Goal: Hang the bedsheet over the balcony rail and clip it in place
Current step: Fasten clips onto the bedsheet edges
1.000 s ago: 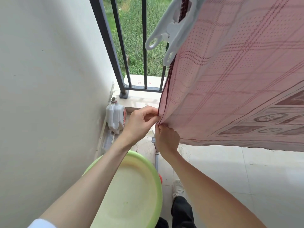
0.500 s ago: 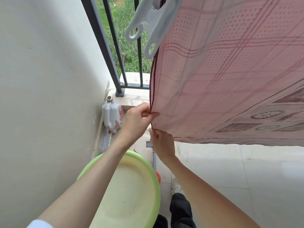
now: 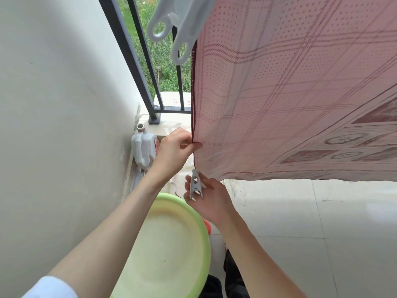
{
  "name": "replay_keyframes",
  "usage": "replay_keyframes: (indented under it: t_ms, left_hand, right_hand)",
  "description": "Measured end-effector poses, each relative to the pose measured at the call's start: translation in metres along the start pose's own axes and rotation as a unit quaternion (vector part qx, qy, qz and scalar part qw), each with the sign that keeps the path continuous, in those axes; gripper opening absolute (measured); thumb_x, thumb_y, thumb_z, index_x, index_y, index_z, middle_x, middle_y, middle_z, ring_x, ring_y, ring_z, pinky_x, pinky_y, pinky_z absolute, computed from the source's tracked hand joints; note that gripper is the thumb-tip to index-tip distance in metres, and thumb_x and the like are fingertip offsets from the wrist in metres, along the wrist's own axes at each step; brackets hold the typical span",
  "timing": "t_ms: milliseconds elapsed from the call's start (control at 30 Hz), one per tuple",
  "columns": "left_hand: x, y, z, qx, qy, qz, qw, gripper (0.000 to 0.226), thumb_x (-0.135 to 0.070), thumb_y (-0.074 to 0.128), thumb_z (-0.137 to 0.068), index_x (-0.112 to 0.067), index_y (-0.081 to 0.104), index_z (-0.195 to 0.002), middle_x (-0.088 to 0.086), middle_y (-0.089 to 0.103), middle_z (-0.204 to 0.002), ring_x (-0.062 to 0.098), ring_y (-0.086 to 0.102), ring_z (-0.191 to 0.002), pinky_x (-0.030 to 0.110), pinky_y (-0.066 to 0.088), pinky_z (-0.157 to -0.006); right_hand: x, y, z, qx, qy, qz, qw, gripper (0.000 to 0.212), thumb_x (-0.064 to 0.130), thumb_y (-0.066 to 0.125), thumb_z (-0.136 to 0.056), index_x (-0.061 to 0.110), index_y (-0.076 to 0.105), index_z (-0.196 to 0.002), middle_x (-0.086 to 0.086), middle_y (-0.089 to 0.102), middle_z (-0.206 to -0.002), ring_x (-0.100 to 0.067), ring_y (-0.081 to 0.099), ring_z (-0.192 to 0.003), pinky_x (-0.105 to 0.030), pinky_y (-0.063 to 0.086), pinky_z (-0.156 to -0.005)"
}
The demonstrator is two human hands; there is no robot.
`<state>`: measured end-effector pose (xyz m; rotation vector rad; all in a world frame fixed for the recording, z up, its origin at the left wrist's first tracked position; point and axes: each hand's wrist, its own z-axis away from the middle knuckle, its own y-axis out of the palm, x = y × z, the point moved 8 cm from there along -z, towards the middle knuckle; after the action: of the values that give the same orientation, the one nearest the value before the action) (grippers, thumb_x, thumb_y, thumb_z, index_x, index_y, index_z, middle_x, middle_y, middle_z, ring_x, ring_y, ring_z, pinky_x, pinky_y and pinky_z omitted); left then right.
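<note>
A plain white wall (image 3: 53,125) fills the left side. At its foot, in the corner by the railing post, stands a translucent plastic jug (image 3: 142,148) with no cap on its neck. Below it, near the person's body, sits a pale green wash basin (image 3: 167,250) on the tiled floor (image 3: 311,233).

The left hand (image 3: 174,151) reaches up and pinches the dark hemmed side edge of the bedsheet (image 3: 290,93) between thumb and fingers, holding that edge taut. Above it, the black balcony railing (image 3: 137,67) rises out of view, and a large white clip (image 3: 174,22) already bites the top of the sheet near the upper edge of the picture; the rail it clamps to is hidden by cloth.

Just below the left hand, the right hand (image 3: 211,196) holds a small grey clothes peg (image 3: 196,187), fingers curled round its handles, with its nose pointing up and touching or nearly touching the sheet's lower corner. Whether the peg's mouth is squeezed apart cannot be told.

The pink checked sheet spreads across the whole right half, draped down from above with its patterned border hanging clear of the floor. By this showing, the hanging itself looks done and one clip is on. What seems left is fixing this small peg to the side hem, and perhaps more clips farther right, out of view.
</note>
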<state>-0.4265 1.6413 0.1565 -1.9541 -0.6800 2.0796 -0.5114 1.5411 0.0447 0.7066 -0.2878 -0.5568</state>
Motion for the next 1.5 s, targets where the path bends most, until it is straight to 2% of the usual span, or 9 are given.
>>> replay_keyframes:
  t_ms: [100,200,367,567,667,833,1000,1300,1500]
  left_hand:
    - [0.012,0.005,-0.002,0.026,-0.032,0.011,0.999,0.019,-0.011,0.069,-0.078,0.005,0.064,-0.088,0.017,0.068,-0.092,0.026,0.065,-0.092,0.047,0.049,-0.089]
    - [0.02,0.011,-0.003,0.055,-0.059,0.02,0.997,0.024,-0.01,0.07,-0.078,0.003,0.059,-0.093,0.014,0.07,-0.096,0.025,0.065,-0.095,0.05,0.048,-0.09]
    - [0.019,0.009,0.001,0.031,-0.052,-0.003,0.998,0.021,-0.011,0.071,-0.076,0.002,0.058,-0.086,0.011,0.069,-0.081,0.028,0.065,-0.08,0.049,0.05,-0.079]
    - [0.021,0.011,-0.004,0.029,-0.081,-0.013,0.996,0.022,-0.016,0.07,-0.078,0.004,0.063,-0.081,0.022,0.066,-0.078,0.036,0.063,-0.078,0.05,0.051,-0.079]
    - [0.025,0.012,-0.004,0.024,-0.107,0.002,0.994,0.019,-0.015,0.07,-0.078,0.003,0.064,-0.081,0.015,0.067,-0.074,0.026,0.066,-0.068,0.048,0.053,-0.08]
    - [0.027,0.009,-0.001,0.011,-0.149,0.036,0.988,0.019,-0.013,0.071,-0.076,0.003,0.063,-0.077,0.015,0.071,-0.076,0.022,0.07,-0.066,0.043,0.057,-0.078]
    - [0.021,0.001,0.0,-0.01,-0.152,-0.009,0.988,0.017,-0.02,0.074,-0.074,-0.013,0.064,-0.062,-0.003,0.065,-0.06,-0.002,0.056,-0.049,0.015,0.046,-0.057]
    - [0.023,-0.003,0.007,-0.033,-0.194,-0.025,0.98,0.023,-0.028,0.075,-0.071,-0.013,0.066,-0.056,-0.006,0.053,-0.047,0.007,0.041,-0.047,0.01,0.028,-0.038]
    - [0.021,-0.005,0.008,-0.052,-0.188,-0.042,0.98,0.02,-0.027,0.074,-0.072,-0.022,0.064,-0.056,-0.008,0.061,-0.056,0.005,0.049,-0.053,0.016,0.038,-0.049]
  right_hand:
    - [-0.001,0.004,0.006,0.02,-0.003,-0.005,1.0,0.038,-0.005,0.044,-0.072,0.008,0.059,-0.106,-0.016,0.062,-0.098,-0.026,0.055,-0.087,-0.034,0.046,-0.07]
    - [-0.002,0.006,0.01,0.036,-0.011,-0.057,0.998,0.025,-0.006,0.053,-0.075,-0.008,0.062,-0.099,-0.021,0.061,-0.098,-0.029,0.057,-0.092,-0.037,0.056,-0.077]
    - [0.001,-0.004,0.01,-0.003,-0.038,-0.079,0.996,0.027,-0.003,0.055,-0.084,-0.008,0.054,-0.111,-0.026,0.059,-0.097,-0.036,0.06,-0.095,-0.044,0.048,-0.093]
    - [-0.001,0.001,0.013,-0.004,-0.055,0.12,0.991,0.015,0.01,0.046,-0.093,0.015,0.059,-0.097,-0.012,0.062,-0.082,-0.016,0.06,-0.064,-0.022,0.049,-0.058]
    - [-0.001,0.005,0.016,0.008,-0.077,0.139,0.987,0.018,-0.001,0.044,-0.092,0.005,0.06,-0.086,-0.012,0.063,-0.082,-0.015,0.06,-0.065,-0.019,0.051,-0.059]
    - [-0.006,0.01,0.017,0.048,-0.104,0.078,0.99,0.018,0.007,0.046,-0.093,-0.002,0.061,-0.088,-0.014,0.072,-0.084,-0.021,0.071,-0.077,-0.022,0.055,-0.065]
    - [-0.012,0.013,0.013,0.057,-0.123,0.083,0.987,0.015,0.013,0.052,-0.088,0.001,0.062,-0.089,-0.01,0.073,-0.083,-0.02,0.071,-0.082,-0.02,0.053,-0.06]
    - [-0.01,0.022,0.007,0.06,-0.132,0.056,0.988,0.017,0.009,0.046,-0.093,0.002,0.06,-0.086,-0.006,0.074,-0.077,-0.016,0.071,-0.077,-0.017,0.05,-0.057]
    - [-0.005,0.028,0.005,0.072,-0.142,0.018,0.987,0.013,0.013,0.052,-0.086,0.004,0.062,-0.083,-0.009,0.073,-0.081,-0.019,0.071,-0.082,-0.016,0.046,-0.052]
